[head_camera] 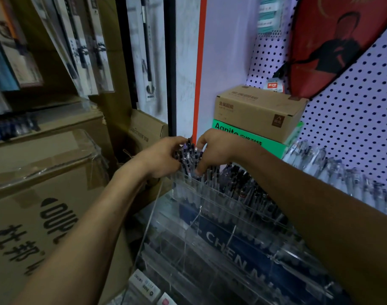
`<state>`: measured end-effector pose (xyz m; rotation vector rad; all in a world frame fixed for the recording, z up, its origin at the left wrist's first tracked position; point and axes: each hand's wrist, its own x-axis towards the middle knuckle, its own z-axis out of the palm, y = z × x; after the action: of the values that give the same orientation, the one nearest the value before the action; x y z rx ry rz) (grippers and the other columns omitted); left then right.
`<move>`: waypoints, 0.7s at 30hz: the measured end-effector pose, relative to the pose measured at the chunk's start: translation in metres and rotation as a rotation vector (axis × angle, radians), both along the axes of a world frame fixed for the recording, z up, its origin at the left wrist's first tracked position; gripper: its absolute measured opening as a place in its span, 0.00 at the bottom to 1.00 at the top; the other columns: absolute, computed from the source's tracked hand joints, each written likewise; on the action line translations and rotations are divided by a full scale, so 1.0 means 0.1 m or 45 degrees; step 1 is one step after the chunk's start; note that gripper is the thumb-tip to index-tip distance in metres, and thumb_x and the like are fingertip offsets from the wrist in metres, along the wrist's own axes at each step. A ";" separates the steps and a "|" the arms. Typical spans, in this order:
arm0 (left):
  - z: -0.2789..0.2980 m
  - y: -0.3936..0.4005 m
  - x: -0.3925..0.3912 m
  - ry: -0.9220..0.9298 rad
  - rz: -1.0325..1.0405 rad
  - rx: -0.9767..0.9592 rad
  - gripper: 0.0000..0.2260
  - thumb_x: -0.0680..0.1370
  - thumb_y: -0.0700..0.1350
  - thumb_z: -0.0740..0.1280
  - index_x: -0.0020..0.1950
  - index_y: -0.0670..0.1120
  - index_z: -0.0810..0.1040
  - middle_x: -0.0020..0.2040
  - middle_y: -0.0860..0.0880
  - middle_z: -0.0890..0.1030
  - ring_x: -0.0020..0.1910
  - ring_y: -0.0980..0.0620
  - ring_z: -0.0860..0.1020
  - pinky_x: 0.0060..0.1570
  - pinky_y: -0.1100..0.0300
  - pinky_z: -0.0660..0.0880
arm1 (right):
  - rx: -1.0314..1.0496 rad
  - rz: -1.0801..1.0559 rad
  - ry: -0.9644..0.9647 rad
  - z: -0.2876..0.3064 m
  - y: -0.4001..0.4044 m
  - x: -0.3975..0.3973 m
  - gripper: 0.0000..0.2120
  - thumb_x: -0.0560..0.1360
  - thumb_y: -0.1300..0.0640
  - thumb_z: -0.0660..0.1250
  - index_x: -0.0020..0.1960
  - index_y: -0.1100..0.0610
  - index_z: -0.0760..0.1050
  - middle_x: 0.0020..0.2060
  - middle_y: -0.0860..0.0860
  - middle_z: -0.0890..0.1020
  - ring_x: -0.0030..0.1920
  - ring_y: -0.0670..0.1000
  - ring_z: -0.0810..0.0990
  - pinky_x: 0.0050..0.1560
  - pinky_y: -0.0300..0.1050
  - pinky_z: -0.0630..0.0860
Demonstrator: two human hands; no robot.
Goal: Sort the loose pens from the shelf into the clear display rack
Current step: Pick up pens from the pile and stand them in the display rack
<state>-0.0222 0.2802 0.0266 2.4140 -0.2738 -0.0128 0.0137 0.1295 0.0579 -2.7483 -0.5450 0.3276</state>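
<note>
Head view: you are clasping an upright bundle of dark-capped pens point(189, 156) between left hand point(160, 158) and right hand point(216, 150), both curled round it. It is standing tips-down directly over the clear acrylic rack's point(210, 201) top-left compartment, the right thumb nearer the rim.

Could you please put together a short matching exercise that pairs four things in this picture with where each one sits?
Things:
1. bundle of pens
2. brown box
3. green box
4. red fan

Places:
A. against the dotted pegboard, upper right
B. directly under the brown box
C. between both hands, above the clear rack's top left corner
D. on top of the green box

Pairs: 1-C, 2-D, 3-B, 4-A
</note>
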 end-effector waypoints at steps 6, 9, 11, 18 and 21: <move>0.10 0.00 0.01 -0.120 0.038 0.055 0.26 0.75 0.32 0.66 0.71 0.46 0.72 0.63 0.47 0.79 0.53 0.58 0.74 0.49 0.69 0.69 | 0.245 -0.165 0.076 -0.02 -0.08 0.02 0.17 0.64 0.58 0.81 0.50 0.61 0.82 0.45 0.54 0.83 0.40 0.49 0.79 0.37 0.38 0.75; 0.07 0.04 0.04 -0.025 0.050 0.034 0.30 0.74 0.31 0.65 0.74 0.50 0.67 0.64 0.48 0.77 0.51 0.56 0.75 0.46 0.64 0.73 | 0.330 -0.137 0.155 0.01 -0.16 -0.02 0.18 0.67 0.61 0.79 0.54 0.58 0.79 0.43 0.50 0.82 0.42 0.48 0.79 0.37 0.39 0.75; 0.04 0.06 0.06 0.079 0.029 0.016 0.33 0.74 0.31 0.65 0.76 0.51 0.63 0.67 0.48 0.75 0.51 0.55 0.75 0.45 0.63 0.75 | 0.313 -0.099 0.201 0.06 -0.17 -0.03 0.19 0.68 0.62 0.78 0.57 0.56 0.77 0.45 0.52 0.83 0.43 0.49 0.80 0.40 0.40 0.78; -0.12 -0.09 0.07 -0.006 -0.007 -0.036 0.42 0.68 0.53 0.78 0.77 0.57 0.60 0.73 0.53 0.67 0.68 0.56 0.67 0.60 0.64 0.63 | 0.289 -0.132 0.152 0.09 -0.32 0.02 0.11 0.73 0.66 0.72 0.55 0.61 0.79 0.46 0.59 0.84 0.43 0.55 0.84 0.52 0.53 0.82; -0.28 -0.12 0.09 -0.179 0.013 -0.004 0.39 0.68 0.52 0.79 0.75 0.56 0.65 0.68 0.50 0.71 0.65 0.54 0.70 0.60 0.64 0.65 | 0.398 -0.191 0.125 0.06 -0.43 -0.03 0.07 0.76 0.65 0.68 0.53 0.60 0.79 0.43 0.56 0.83 0.39 0.52 0.82 0.50 0.49 0.82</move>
<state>-0.0131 0.2677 -0.0010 2.4172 -0.3257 0.1626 0.0103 0.0868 0.0644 -2.4387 -0.3302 0.3100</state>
